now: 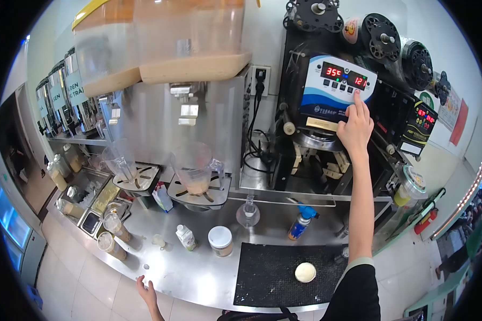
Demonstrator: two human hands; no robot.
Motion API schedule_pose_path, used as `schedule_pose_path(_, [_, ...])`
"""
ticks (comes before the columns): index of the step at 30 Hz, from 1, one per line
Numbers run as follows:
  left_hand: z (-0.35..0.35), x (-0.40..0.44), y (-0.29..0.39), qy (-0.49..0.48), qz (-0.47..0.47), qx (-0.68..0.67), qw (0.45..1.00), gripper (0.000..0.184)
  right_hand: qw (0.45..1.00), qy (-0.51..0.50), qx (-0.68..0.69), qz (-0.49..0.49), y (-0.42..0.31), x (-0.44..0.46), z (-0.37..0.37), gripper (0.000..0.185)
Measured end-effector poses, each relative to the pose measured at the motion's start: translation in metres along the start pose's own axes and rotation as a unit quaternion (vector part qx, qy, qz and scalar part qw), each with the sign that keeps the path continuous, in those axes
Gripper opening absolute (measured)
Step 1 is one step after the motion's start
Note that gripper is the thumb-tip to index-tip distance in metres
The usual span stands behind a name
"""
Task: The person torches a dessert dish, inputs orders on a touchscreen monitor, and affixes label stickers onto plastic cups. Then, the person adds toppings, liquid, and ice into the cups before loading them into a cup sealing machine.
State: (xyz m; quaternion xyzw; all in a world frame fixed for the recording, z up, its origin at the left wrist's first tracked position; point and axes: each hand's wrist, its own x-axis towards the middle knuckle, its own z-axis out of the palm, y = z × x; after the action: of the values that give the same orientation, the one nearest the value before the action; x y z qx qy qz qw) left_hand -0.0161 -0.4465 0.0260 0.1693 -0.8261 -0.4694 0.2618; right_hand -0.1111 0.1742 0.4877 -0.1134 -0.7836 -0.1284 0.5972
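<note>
My right hand (356,128) is raised to the control panel (337,84) of a cup sealing machine (326,142). Its index finger is stretched out and touches the panel just below the red digits, which read about 35 and 121; the other fingers are partly bent, and I see nothing held. My left hand (147,291) hovers low by the counter's front edge, its fingers apart and holding nothing. A small clear piece (145,266) lies on the counter just beyond it.
On the steel counter (171,278) stand a white-lidded jar (220,242), a white bottle (186,237), a glass flask (248,214) and a blue torch canister (301,224). A black mat (268,278) carries a small cup (305,272). Drink dispensers (193,32) hang over a clear jug (194,174).
</note>
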Motion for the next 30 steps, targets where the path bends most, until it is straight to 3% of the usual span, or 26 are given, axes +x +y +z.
schedule_pose_path(7, [-0.017, 0.071, -0.029, 0.034, 0.016, -0.044, 0.998, 0.043, 0.979, -0.079, 0.186, -0.034, 0.026, -0.001, -0.011, 0.021])
schedule_pose_path(8, [-0.018, 0.079, -0.032, 0.048, 0.014, -0.042, 0.998, 0.045, 0.981, -0.055, 0.172, -0.066, 0.030, -0.002, -0.007, 0.024])
schedule_pose_path(11, [-0.013, 0.100, -0.037, 0.092, 0.047, -0.105, 0.989, 0.065, 0.975, -0.094, 0.189, -0.061, 0.037, -0.002, -0.007, 0.041])
schedule_pose_path(12, [-0.012, 0.102, -0.020, 0.102, 0.025, -0.113, 0.988, 0.071, 0.963, -0.087, 0.247, -0.066, 0.047, -0.001, 0.004, 0.057])
schedule_pose_path(13, [-0.008, 0.111, -0.020, 0.116, -0.009, -0.153, 0.981, 0.078, 0.961, -0.151, 0.230, -0.006, 0.055, 0.002, 0.006, 0.071])
schedule_pose_path(14, [-0.014, 0.116, -0.006, 0.148, -0.046, -0.083, 0.984, 0.086, 0.957, -0.139, 0.250, -0.040, 0.065, 0.002, 0.015, 0.076])
schedule_pose_path(16, [-0.008, 0.132, -0.005, 0.216, 0.000, 0.079, 0.973, 0.098, 0.957, -0.128, 0.248, -0.079, 0.080, 0.008, 0.025, 0.072])
schedule_pose_path(18, [-0.010, 0.153, -0.011, 0.226, -0.031, 0.088, 0.970, 0.108, 0.956, -0.141, 0.240, -0.092, 0.081, 0.012, 0.025, 0.069])
schedule_pose_path(21, [-0.018, 0.184, -0.030, 0.255, -0.021, 0.130, 0.958, 0.102, 0.959, -0.140, 0.224, -0.101, 0.078, 0.006, 0.025, 0.067])
schedule_pose_path(22, [-0.016, 0.193, -0.049, 0.215, -0.014, 0.201, 0.956, 0.094, 0.968, -0.136, 0.184, -0.105, 0.077, 0.005, 0.025, 0.065])
schedule_pose_path(23, [-0.011, 0.206, -0.081, 0.220, 0.032, 0.179, 0.958, 0.087, 0.969, -0.119, 0.191, -0.105, 0.062, 0.005, 0.015, 0.064])
schedule_pose_path(25, [-0.006, 0.217, -0.098, 0.219, 0.000, 0.012, 0.976, 0.087, 0.968, -0.142, 0.196, -0.069, 0.032, 0.006, -0.009, 0.068])
schedule_pose_path(26, [0.001, 0.224, -0.115, 0.251, 0.004, 0.065, 0.966, 0.093, 0.979, -0.132, 0.135, -0.080, 0.024, 0.008, -0.015, 0.071])
schedule_pose_path(27, [0.006, 0.232, -0.133, 0.275, 0.032, 0.036, 0.960, 0.097, 0.981, -0.135, 0.109, -0.084, 0.009, 0.010, -0.027, 0.072])
schedule_pose_path(30, [0.000, 0.221, -0.060, 0.252, 0.036, -0.093, 0.963, 0.099, 0.987, -0.143, 0.050, -0.061, 0.000, 0.008, -0.025, 0.075])
